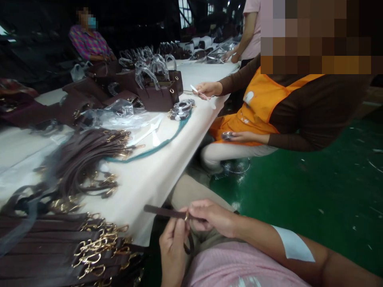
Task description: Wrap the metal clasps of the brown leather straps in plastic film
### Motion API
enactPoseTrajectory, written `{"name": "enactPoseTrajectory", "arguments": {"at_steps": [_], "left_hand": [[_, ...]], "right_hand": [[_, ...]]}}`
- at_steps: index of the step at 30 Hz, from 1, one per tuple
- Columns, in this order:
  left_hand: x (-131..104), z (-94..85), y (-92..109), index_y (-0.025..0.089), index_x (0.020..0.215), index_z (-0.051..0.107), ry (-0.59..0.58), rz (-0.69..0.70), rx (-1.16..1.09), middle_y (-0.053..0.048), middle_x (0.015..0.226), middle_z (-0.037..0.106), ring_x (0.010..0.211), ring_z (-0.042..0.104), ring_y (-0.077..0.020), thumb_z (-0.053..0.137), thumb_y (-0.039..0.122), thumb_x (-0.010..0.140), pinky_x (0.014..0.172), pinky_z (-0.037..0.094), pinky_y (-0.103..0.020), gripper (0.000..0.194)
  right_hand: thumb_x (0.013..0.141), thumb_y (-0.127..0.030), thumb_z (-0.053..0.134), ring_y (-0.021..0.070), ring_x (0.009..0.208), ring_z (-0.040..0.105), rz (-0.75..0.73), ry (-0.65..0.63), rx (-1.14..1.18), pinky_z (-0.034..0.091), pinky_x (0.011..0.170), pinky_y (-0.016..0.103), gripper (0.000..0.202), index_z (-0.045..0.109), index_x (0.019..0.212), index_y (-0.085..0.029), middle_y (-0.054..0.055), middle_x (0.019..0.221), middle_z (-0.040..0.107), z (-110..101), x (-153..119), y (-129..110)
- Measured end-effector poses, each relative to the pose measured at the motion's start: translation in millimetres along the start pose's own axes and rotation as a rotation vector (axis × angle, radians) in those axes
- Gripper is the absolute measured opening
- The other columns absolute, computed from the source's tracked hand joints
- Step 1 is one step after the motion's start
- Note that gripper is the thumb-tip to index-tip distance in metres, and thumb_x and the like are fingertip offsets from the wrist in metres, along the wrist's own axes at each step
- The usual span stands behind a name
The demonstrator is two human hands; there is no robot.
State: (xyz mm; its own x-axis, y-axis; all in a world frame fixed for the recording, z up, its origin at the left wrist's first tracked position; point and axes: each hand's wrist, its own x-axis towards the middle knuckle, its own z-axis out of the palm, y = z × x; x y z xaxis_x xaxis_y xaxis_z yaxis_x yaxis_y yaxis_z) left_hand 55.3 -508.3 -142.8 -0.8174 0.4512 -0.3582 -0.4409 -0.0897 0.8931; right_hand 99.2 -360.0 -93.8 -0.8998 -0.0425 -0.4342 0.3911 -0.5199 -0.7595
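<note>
A dark brown strap [163, 211] with a small gold metal piece [186, 216] is held over the lap, beside the table's edge. My left hand [175, 243] pinches it from below, near the metal piece. From the right, my right hand [209, 217] is closed on the same strap, its fingers close to those of my left hand. One end of the strap sticks out to the left; another part curls down behind my left hand.
On the white table [161, 171] lie strap bundles [86, 155], gold clasps [92, 247], a teal cord [149, 151] and brown handbags [158, 95]. A person in an orange apron [260, 103] sits close at the right; others are farther back.
</note>
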Motion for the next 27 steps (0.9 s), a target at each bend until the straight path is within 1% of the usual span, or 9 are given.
{"name": "enactPoseTrajectory", "arguments": {"at_steps": [3,6,8,10,14,17,21,24,27], "left_hand": [[5.6,-11.1,4.5,0.019,0.101,0.070,0.056,0.003,-0.226,0.001,0.068,0.055,0.061,0.047,-0.0092,0.068,0.047,0.081,0.057,0.043,-0.018,0.035],[10.6,-27.2,8.9,0.019,0.101,0.069,0.063,0.064,-0.364,0.001,0.067,0.051,0.060,0.045,-0.0090,0.070,0.045,0.080,0.057,0.043,-0.019,0.033],[12.4,-34.9,8.0,0.019,0.102,0.070,0.065,0.095,-0.390,0.000,0.068,0.051,0.060,0.045,-0.0092,0.072,0.044,0.079,0.057,0.043,-0.020,0.034],[12.3,-36.1,4.0,0.018,0.106,0.069,0.061,0.091,-0.369,0.000,0.068,0.051,0.061,0.046,-0.0095,0.072,0.043,0.079,0.059,0.043,-0.021,0.036],[6.9,-20.9,-4.8,0.018,0.113,0.068,0.026,-0.005,-0.287,-0.001,0.069,0.055,0.064,0.049,-0.0100,0.071,0.041,0.081,0.061,0.042,-0.020,0.039],[3.9,-11.1,-4.8,0.018,0.110,0.069,-0.011,-0.047,-0.301,-0.001,0.070,0.055,0.064,0.048,-0.0098,0.072,0.041,0.080,0.061,0.043,-0.020,0.038],[9.0,-17.5,0.6,0.018,0.103,0.069,0.033,0.027,-0.396,0.000,0.071,0.052,0.063,0.045,-0.0096,0.073,0.040,0.079,0.060,0.042,-0.021,0.033],[13.2,-26.1,2.4,0.018,0.103,0.069,0.044,0.069,-0.409,0.000,0.071,0.052,0.064,0.045,-0.0102,0.074,0.039,0.078,0.061,0.043,-0.022,0.033],[12.7,-27.3,1.9,0.018,0.104,0.070,0.031,0.063,-0.389,-0.001,0.071,0.054,0.064,0.047,-0.0104,0.074,0.040,0.077,0.062,0.043,-0.022,0.035]], "right_hand": [[0.090,-0.054,0.055,0.0077,0.052,0.048,-0.043,-0.071,-0.087,0.033,0.051,0.020,0.049,0.064,0.106,-0.009,0.001,0.064,0.060,-9.2,-2.1,-0.2],[0.087,-0.051,0.060,0.0102,0.058,0.054,-0.090,-0.006,-0.244,0.042,0.060,0.023,0.052,0.059,0.121,-0.010,0.002,0.069,0.065,-27.6,-6.1,3.0],[0.085,-0.047,0.065,0.0097,0.058,0.053,-0.126,0.047,-0.313,0.043,0.060,0.023,0.052,0.059,0.121,-0.010,0.001,0.068,0.064,-37.3,-8.6,4.9],[0.083,-0.042,0.068,0.0093,0.059,0.052,-0.172,0.082,-0.309,0.042,0.059,0.022,0.050,0.059,0.122,-0.011,0.000,0.068,0.064,-40.9,-10.1,5.6],[0.082,-0.038,0.069,0.0093,0.059,0.053,-0.245,0.105,-0.281,0.043,0.057,0.021,0.053,0.057,0.127,-0.013,-0.001,0.068,0.064,-34.1,-8.7,3.4],[0.084,-0.041,0.068,0.0095,0.058,0.055,-0.253,0.073,-0.278,0.045,0.057,0.021,0.057,0.054,0.132,-0.013,0.001,0.070,0.066,-33.7,-8.3,1.1],[0.087,-0.046,0.064,0.0097,0.059,0.058,-0.204,-0.009,-0.306,0.048,0.060,0.022,0.056,0.055,0.131,-0.012,0.005,0.076,0.069,-50.9,-15.7,-1.4],[0.084,-0.042,0.069,0.0096,0.060,0.059,-0.206,0.025,-0.275,0.047,0.059,0.021,0.056,0.057,0.128,-0.011,0.003,0.075,0.068,-66.9,-22.9,-2.6],[0.081,-0.037,0.072,0.0093,0.059,0.059,-0.226,0.079,-0.253,0.047,0.058,0.020,0.056,0.057,0.128,-0.011,0.002,0.073,0.067,-78.0,-26.9,-2.7]]}}
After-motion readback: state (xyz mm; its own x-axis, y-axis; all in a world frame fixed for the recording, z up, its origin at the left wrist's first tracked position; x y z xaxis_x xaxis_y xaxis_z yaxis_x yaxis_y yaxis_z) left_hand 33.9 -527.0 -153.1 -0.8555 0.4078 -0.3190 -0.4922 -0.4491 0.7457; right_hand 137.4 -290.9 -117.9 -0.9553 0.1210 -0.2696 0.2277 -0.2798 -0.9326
